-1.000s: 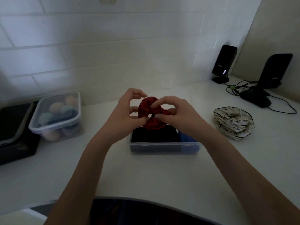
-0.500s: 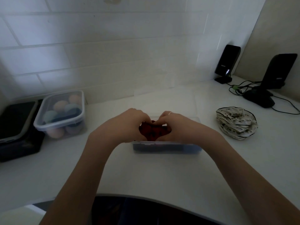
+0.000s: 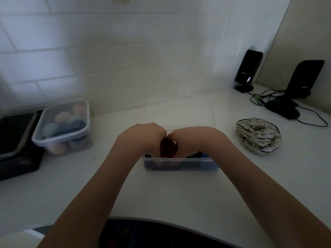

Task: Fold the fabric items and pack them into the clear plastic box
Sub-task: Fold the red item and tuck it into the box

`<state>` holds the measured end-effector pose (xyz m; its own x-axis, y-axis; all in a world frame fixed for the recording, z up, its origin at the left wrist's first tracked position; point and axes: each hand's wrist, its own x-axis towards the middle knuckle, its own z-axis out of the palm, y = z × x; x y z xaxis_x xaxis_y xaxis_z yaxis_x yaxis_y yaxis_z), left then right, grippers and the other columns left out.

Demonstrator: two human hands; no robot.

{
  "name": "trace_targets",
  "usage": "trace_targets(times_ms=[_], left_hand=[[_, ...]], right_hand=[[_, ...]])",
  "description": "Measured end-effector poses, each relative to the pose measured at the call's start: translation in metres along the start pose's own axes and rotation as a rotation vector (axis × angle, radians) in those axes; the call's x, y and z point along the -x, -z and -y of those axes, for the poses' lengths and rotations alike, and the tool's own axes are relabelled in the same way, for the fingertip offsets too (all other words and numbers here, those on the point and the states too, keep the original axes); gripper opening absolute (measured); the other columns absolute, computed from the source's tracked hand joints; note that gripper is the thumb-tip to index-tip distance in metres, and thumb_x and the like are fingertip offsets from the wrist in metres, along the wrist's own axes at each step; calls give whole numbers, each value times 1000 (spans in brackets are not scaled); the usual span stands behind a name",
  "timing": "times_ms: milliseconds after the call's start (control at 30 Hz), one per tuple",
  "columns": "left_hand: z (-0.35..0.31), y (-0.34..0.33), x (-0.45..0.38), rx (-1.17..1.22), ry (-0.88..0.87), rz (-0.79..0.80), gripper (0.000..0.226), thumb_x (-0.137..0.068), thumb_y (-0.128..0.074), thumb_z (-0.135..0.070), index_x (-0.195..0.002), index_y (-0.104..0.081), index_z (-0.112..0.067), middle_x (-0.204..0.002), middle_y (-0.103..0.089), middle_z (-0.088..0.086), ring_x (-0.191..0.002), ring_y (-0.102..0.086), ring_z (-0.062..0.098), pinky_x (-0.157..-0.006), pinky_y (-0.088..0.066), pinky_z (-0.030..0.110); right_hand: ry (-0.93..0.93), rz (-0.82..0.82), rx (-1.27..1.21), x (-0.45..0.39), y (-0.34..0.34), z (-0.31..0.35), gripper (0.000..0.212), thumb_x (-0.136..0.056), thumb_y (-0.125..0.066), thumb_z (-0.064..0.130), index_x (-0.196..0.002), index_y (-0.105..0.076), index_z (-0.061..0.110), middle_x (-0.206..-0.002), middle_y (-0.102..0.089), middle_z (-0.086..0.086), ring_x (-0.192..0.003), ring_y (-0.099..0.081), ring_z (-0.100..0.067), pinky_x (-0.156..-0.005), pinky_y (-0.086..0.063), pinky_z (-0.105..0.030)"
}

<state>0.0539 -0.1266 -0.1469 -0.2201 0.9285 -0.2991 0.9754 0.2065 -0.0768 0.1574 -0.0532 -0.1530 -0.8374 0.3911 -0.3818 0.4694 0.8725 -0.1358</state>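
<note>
A small clear plastic box (image 3: 180,162) sits on the white counter in front of me, with dark and blue fabric inside. My left hand (image 3: 143,138) and my right hand (image 3: 191,140) are pressed side by side, fingers turned down into the box. Between them shows a dark red fabric item (image 3: 169,147), held by both hands at the box's rim. The fingertips are hidden inside the box. A folded white patterned fabric (image 3: 258,138) lies on the counter to the right, apart from the box.
A lidded clear container of coloured round items (image 3: 64,127) stands at the left, next to a black tray (image 3: 16,140). Two black speakers (image 3: 248,70) and cables (image 3: 263,99) occupy the back right corner. The tiled wall runs behind.
Both hands have lowered the red fabric from above the box down into it, and the fingers have turned downward and closed together over it.
</note>
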Motion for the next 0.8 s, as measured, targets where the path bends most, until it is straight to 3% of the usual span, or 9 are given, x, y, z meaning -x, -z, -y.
trace_targets(times_ms=[133, 267, 567, 800], left_hand=[[-1, 0, 0, 19, 0, -2, 44, -77, -68, -39, -114, -54, -19, -106, -61, 2, -86, -53, 18, -70, -39, 29], [-3, 1, 1, 11, 6, 5, 50, -75, -71, -38, -116, -51, -18, -108, -60, 3, -96, -58, 21, -70, -40, 29], [-4, 2, 1, 31, 21, 21, 50, -73, -73, -38, -114, -52, -17, -101, -57, 2, -93, -57, 21, -74, -46, 31], [-2, -1, 0, 42, 23, 1, 44, -73, -73, -38, -106, -53, -18, -92, -53, -1, -85, -54, 20, -70, -42, 30]], right_hand=[[-59, -175, 105, 4, -2, -1, 40, -81, -59, 49, -116, -59, 30, -103, -67, 3, -85, -58, -21, -71, -39, -30], [-43, -209, 91, 7, 0, -2, 41, -78, -64, 49, -116, -60, 35, -100, -67, 5, -79, -55, -18, -68, -37, -28], [-91, -143, 154, 14, 10, -1, 59, -69, -72, 55, -122, -57, 35, -106, -65, 5, -85, -56, -17, -69, -39, -28], [-138, -96, 220, 3, 6, 6, 44, -76, -68, 47, -115, -60, 26, -103, -67, 2, -89, -62, -20, -70, -40, -30]])
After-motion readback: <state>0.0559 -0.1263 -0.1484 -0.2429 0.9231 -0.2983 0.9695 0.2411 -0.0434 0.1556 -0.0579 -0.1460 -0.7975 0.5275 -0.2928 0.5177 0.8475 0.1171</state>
